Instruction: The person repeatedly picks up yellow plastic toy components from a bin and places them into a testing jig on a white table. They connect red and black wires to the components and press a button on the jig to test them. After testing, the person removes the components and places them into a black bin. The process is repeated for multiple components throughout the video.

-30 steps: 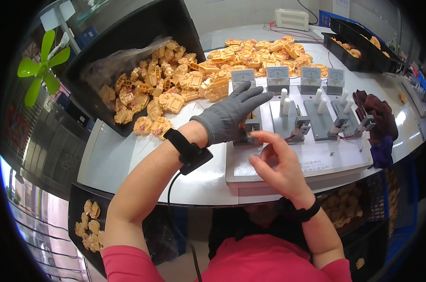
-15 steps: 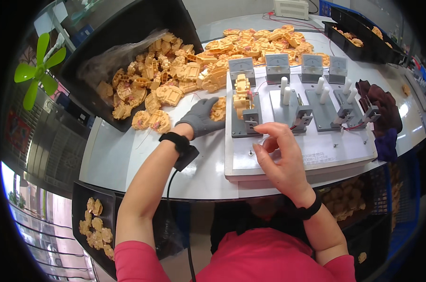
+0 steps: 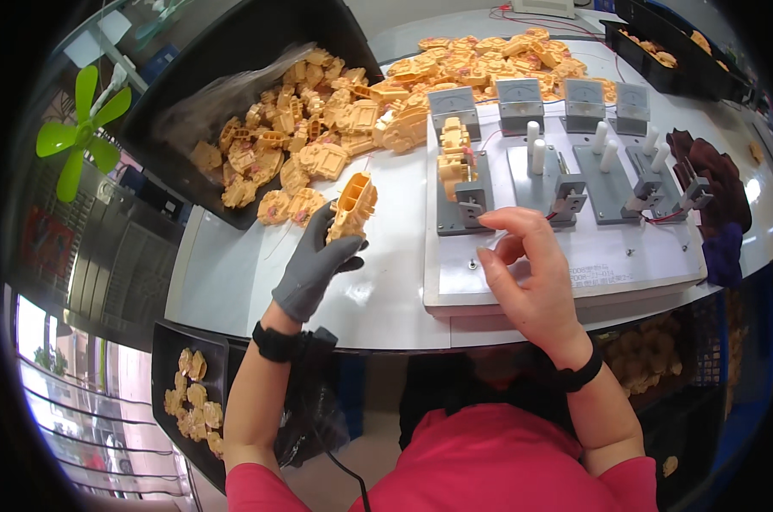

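Step in hand: I judge this as loading a test board; my left hand [image 3: 314, 264] carries a fresh yellow plastic part [image 3: 352, 205] while my right hand [image 3: 527, 273] hovers over the white board [image 3: 574, 264].
Left hand: gloved in grey, fingers wrapped around the lower end of the yellow plastic part, which stands tilted above the table [image 3: 233, 273], just left of the board.
Right hand: bare, raised over the front of the board, thumb and forefinger drawn nearly together near the first grey clamp [image 3: 470, 198]; whether they pinch anything I cannot tell.
First station: another yellow part [image 3: 455, 154] already sits upright on the leftmost grey plate, below a small meter [image 3: 455, 104].
Other stations: three more grey plates with white pegs [image 3: 536, 145] look unloaded.
Supply: a heap of yellow parts [image 3: 318, 128] spills from a black bin [image 3: 233, 51] onto the table, well within reach of my left.
Next move, as I read it: bring the held part rightward over a free plate, line it up with the pegs, and keep my right clear of the clamp lever.
Forearms: both come up from the lower edge, wrists banded in black.
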